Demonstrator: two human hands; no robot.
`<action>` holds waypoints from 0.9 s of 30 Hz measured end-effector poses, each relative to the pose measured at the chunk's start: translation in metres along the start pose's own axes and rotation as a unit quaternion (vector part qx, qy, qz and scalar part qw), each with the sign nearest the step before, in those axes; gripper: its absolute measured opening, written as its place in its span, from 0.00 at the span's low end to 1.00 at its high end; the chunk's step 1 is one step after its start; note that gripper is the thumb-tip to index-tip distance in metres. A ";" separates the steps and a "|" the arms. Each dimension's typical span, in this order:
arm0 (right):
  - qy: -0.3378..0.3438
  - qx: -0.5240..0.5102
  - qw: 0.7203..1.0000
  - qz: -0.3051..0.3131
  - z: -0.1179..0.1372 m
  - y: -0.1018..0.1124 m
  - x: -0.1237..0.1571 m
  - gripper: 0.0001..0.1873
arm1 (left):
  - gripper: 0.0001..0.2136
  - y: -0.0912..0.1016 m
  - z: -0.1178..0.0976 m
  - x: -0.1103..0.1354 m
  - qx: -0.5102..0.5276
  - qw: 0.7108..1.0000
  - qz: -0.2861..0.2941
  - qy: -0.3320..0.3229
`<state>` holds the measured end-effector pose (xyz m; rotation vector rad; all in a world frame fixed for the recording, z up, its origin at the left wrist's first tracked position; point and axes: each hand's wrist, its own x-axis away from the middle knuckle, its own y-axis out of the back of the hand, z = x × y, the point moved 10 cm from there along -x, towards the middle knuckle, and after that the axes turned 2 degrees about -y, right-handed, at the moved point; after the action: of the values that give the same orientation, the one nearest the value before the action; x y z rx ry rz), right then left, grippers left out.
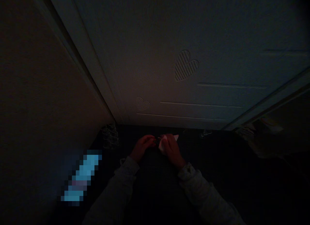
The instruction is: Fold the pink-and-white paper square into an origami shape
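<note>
The scene is very dark. My right hand is closed around a crumpled white cloth or tissue, whose corner sticks out past the fingers. Close on its left, my left hand has its fingers drawn together at a small dark object between the hands. What that object is cannot be made out, and part of it is covered by the cloth and fingers. Both hands are low over a dark surface.
A pale panel with engraved hearts and lines rises behind the hands. Clear, ring-patterned items stand at the back left, with a smaller shiny one at right. A glowing, pixelated screen lies at left. Crinkled plastic is at far right.
</note>
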<state>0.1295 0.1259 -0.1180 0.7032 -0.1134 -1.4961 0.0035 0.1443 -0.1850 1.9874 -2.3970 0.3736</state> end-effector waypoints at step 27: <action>-0.008 0.038 0.998 0.039 -0.007 -0.015 0.001 0.12 | 0.15 -0.003 -0.003 0.000 -0.032 0.999 0.005 -0.009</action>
<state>0.1196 0.1287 -0.1312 0.7409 -0.2084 -1.4293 0.0058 0.1442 -0.1811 1.9623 -2.3986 0.2767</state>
